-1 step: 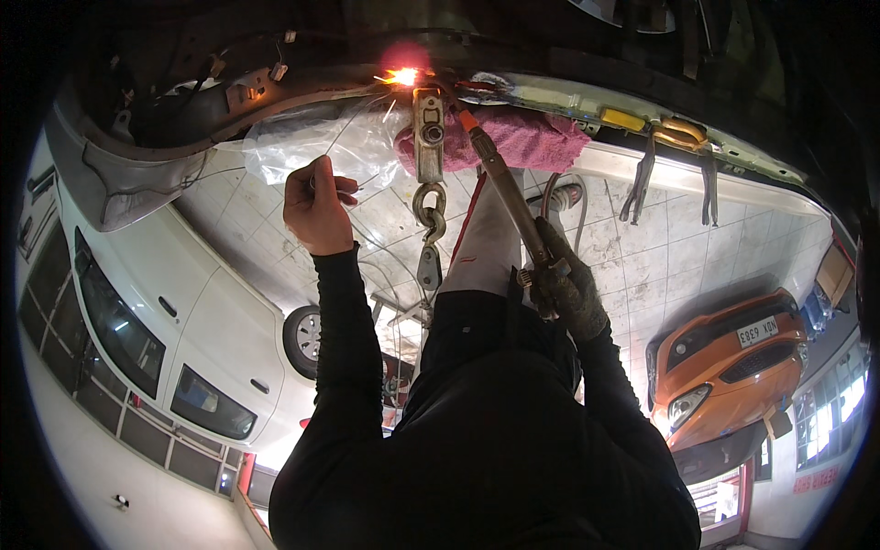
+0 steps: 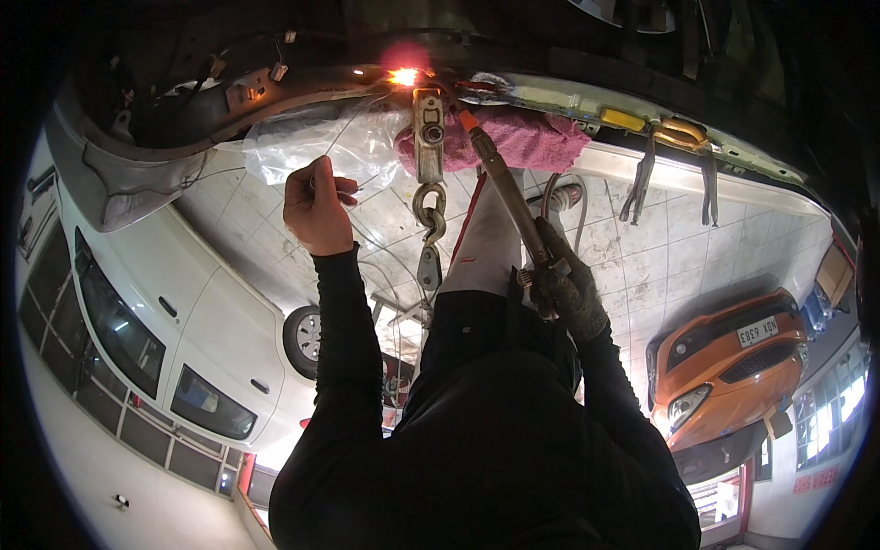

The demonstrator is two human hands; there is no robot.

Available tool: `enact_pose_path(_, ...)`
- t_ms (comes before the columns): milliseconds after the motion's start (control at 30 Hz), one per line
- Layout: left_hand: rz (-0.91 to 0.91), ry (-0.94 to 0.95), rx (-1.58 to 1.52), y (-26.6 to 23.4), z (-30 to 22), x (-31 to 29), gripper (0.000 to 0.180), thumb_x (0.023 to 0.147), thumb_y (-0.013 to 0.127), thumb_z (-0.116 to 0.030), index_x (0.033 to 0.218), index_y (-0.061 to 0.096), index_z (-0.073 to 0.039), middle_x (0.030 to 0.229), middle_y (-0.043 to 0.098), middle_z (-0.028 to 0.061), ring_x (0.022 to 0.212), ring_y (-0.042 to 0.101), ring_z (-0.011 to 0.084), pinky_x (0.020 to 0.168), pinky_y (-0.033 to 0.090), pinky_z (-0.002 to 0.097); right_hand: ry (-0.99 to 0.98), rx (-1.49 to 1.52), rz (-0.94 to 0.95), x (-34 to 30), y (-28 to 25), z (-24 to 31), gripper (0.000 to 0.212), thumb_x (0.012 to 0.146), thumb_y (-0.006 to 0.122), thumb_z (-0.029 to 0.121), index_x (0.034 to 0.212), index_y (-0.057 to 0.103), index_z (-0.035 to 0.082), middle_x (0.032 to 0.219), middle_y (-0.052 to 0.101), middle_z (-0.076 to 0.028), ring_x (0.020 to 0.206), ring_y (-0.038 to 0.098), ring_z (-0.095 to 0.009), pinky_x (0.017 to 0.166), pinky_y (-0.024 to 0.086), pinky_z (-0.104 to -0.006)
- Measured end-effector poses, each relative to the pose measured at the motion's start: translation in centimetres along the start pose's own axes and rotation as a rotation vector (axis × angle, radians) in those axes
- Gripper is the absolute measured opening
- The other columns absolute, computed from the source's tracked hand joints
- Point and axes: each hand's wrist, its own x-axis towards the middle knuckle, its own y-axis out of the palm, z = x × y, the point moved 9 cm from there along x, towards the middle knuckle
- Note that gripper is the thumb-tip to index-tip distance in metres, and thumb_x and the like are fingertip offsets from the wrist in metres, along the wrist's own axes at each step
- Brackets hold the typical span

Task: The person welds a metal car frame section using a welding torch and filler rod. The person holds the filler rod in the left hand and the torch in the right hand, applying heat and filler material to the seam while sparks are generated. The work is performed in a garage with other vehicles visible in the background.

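Note:
My bare left hand (image 2: 318,206) pinches a thin welding rod (image 2: 343,134), which slants up toward a bright glow (image 2: 403,76) on the car body's edge (image 2: 321,89). Wearing a dark glove, my right hand (image 2: 566,291) is wrapped round the handle of a gas torch (image 2: 504,183). The torch's narrow tip reaches up beside the glow and is partly lost in shadow. Just below the glow, a metal pulling clamp (image 2: 429,137) hangs at the edge, linked to a hook (image 2: 428,213) and a small pulley (image 2: 429,268).
A pink towel (image 2: 541,140) and clear plastic sheeting (image 2: 302,142) lie under the car edge. Yellow-handled straps (image 2: 680,134) hang at right. Hoses and cables cross the tiled floor (image 2: 632,266). A white car (image 2: 197,321) stands left, an orange car (image 2: 729,362) right.
The glow's streaks at its left have shrunk, and a small bright spark now shows left of it. Both hands and the torch stay in place.

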Motion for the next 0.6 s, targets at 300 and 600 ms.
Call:
enact_pose_path(300,-0.001,0.028,0.023,0.27,-0.47,-0.05,0.02,0.102,0.072,-0.018,0.1,0.065,0.001,0.068,0.07,0.0087,0.054,0.065,0.0128,0.047,0.049,0.0248,-0.014,-0.013,-0.001,0.32,0.08,0.3,0.096,0.099,0.064,0.06,0.166,0.027,0.003,0.075,0.055,-0.001,0.055,0.052,-0.008,0.049,0.04,-0.0247)
enact_pose_path(600,-0.029,0.046,0.017,0.02,-0.99,-0.06,0.019,0.102,0.072,-0.017,0.1,0.064,0.0,0.067,0.069,0.009,0.054,0.064,0.0132,0.047,0.048,0.0252,-0.031,0.067,0.024,0.55,-0.12,0.08,0.089,0.102,0.068,0.051,0.167,0.027,0.008,0.079,0.056,0.0,0.06,0.049,-0.007,0.052,0.04,-0.0233)
